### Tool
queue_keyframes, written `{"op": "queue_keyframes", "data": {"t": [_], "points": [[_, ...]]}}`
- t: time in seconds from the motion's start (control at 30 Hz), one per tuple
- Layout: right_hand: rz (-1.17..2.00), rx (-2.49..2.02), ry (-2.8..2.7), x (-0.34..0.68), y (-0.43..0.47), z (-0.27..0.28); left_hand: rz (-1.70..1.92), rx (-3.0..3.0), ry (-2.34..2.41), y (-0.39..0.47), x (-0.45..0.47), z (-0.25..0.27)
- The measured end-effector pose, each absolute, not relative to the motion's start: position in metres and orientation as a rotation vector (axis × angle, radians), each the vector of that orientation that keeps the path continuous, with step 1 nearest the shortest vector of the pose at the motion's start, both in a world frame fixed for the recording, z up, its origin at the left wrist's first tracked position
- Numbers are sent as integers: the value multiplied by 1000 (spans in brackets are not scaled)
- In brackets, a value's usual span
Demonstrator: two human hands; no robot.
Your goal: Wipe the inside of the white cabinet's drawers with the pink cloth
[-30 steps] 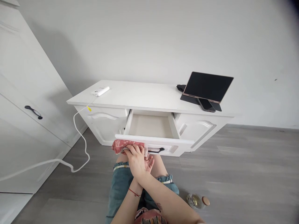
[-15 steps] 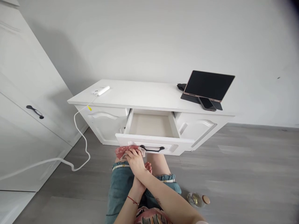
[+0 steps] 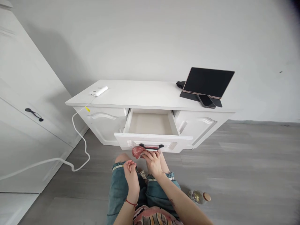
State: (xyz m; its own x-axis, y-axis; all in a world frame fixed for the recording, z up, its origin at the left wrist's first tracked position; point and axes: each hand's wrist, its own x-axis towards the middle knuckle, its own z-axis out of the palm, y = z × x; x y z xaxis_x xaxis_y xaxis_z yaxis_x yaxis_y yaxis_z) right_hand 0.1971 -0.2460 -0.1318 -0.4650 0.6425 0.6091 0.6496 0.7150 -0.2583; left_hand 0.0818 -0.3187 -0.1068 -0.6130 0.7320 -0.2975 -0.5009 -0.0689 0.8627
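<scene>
My right hand (image 3: 152, 161) presses a red patterned cloth (image 3: 138, 152) to the drawer front, just below and behind the black handle (image 3: 152, 147). Part of the cloth shows through the gap behind that handle. The white drawer (image 3: 122, 140) is pulled out, and its beige bottom shows bare. My left hand (image 3: 130, 172) hovers over my left knee, its fingers curled in with nothing visible in them. It is apart from the cloth and from my right hand.
On the white cabinet (image 3: 140, 93) stand a tablet (image 3: 208, 82) with a phone (image 3: 206, 101) before it, and a white device (image 3: 99, 91) whose white cable (image 3: 85, 147) hangs at left. A corked glass bottle (image 3: 198, 197) is on the floor. A tall wardrobe (image 3: 28, 93) stands left.
My right hand has slid the cloth rightward along the drawer front to the handle. My left hand has come out from under my right arm, moving left.
</scene>
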Motion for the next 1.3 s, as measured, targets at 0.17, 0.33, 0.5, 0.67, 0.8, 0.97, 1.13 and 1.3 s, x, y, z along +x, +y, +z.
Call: {"op": "queue_keyframes", "data": {"t": [0.17, 0.33, 0.5, 0.67, 0.8, 0.97, 1.13, 1.3], "points": [[-51, -1013, -2161, 232, -245, -133, 1650, 303, 1210, -288, 101, -58], [-161, -1096, -2050, 270, -243, -134, 1446, 90, 1034, -259, 118, -35], [-207, -1200, -2038, 318, -244, -127, 1497, 37, 1051, -251, 122, -36], [-330, -1227, -1952, 352, -244, -111, 1513, 60, 1044, -253, 122, -37], [-414, -1220, -1773, 363, -238, -89, 1516, 57, 1027, -252, 122, -37], [-375, -1136, -1669, 348, -232, -61, 1541, 51, 1000, -253, 125, -39], [-331, -1094, -1677, 298, -233, -50, 1546, 83, 975, -254, 126, -44], [-233, -1110, -1791, 246, -239, -51, 1576, 165, 941, -257, 123, -53]]}}
